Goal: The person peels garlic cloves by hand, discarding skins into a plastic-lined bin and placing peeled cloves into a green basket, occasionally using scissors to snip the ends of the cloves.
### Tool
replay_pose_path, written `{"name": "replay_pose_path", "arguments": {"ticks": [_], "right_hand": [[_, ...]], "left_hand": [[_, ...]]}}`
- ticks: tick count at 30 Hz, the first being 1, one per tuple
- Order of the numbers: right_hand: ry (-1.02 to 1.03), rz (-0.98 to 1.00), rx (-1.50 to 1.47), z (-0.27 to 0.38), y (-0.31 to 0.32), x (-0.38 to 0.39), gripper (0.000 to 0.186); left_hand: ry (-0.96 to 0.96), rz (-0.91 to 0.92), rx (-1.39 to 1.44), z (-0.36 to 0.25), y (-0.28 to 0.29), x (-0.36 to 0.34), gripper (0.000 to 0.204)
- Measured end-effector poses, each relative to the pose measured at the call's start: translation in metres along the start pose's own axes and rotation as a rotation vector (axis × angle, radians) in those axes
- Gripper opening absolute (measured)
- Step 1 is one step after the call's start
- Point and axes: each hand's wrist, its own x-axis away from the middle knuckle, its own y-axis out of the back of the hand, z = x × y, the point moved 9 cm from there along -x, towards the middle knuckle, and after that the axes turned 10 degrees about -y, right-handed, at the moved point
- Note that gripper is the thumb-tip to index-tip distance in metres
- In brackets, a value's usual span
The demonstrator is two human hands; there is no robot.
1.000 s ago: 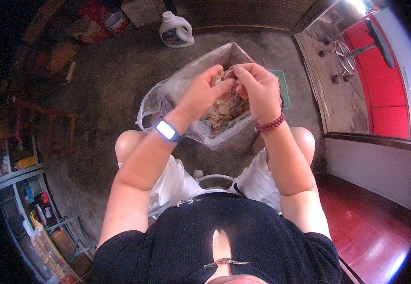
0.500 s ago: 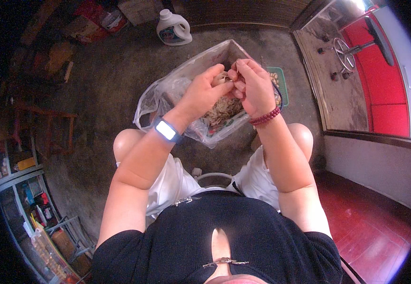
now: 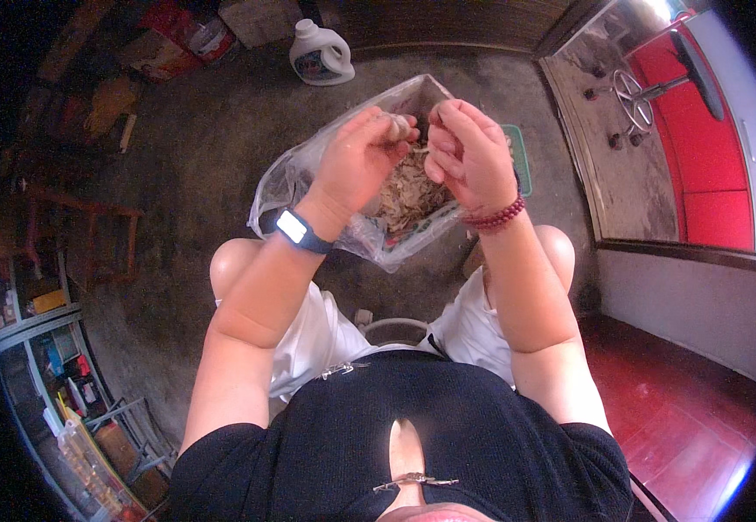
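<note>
My left hand (image 3: pixel 354 165) is closed round a pale, garlic-like bulb (image 3: pixel 398 128), partly hidden by the fingers. To its right my right hand (image 3: pixel 475 157) has thumb and forefinger pressed together and the other fingers curled; whatever lies in the pinch is too small to make out. A small gap separates the two hands. Both are above a box lined with a clear plastic bag (image 3: pixel 287 178), which holds a heap of dry, papery tan peelings (image 3: pixel 413 190). A green basket (image 3: pixel 519 143) stands just right of the box, mostly covered by my right hand and wrist.
A white jug (image 3: pixel 321 54) stands on the concrete floor beyond the box. At the left are a wooden stool-like frame (image 3: pixel 82 230) and a metal rack (image 3: pixel 39 317) with small goods. A wheeled chair (image 3: pixel 635 100) is beyond the doorway sill at right.
My hands have drawn apart from each other; before, their fingertips met over the box. The left turned so the bulb shows more, and the right rose slightly.
</note>
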Motion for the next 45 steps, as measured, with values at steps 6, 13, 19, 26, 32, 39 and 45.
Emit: {"name": "replay_pose_path", "arguments": {"ticks": [6,13,19,26,32,39,45], "right_hand": [[0.15,-0.15,0.916,-0.004,0.008,0.003,0.021],[0.403,-0.41,0.884,-0.001,0.008,0.004,0.025],[0.719,-0.523,1.15,0.005,-0.021,0.015,0.014],[0.618,-0.52,1.106,-0.005,-0.011,0.005,0.018],[0.537,-0.456,0.915,-0.015,-0.002,-0.005,0.021],[0.389,-0.362,0.658,-0.026,0.015,-0.021,0.03],[0.362,-0.445,0.505,-0.032,0.023,-0.021,0.033]], "left_hand": [[-0.074,-0.076,-0.003,-0.016,0.015,-0.005,0.015],[-0.092,-0.06,-0.02,0.008,0.0,0.0,0.01],[-0.017,-0.12,0.063,0.026,-0.001,0.01,0.014],[-0.114,-0.078,-0.095,0.021,0.002,0.014,0.017],[-0.129,-0.001,0.002,0.02,0.009,0.012,0.02],[-0.216,0.029,-0.79,0.003,-0.002,0.025,0.04],[-0.151,-0.041,-0.187,0.019,-0.001,0.018,0.014]]}}
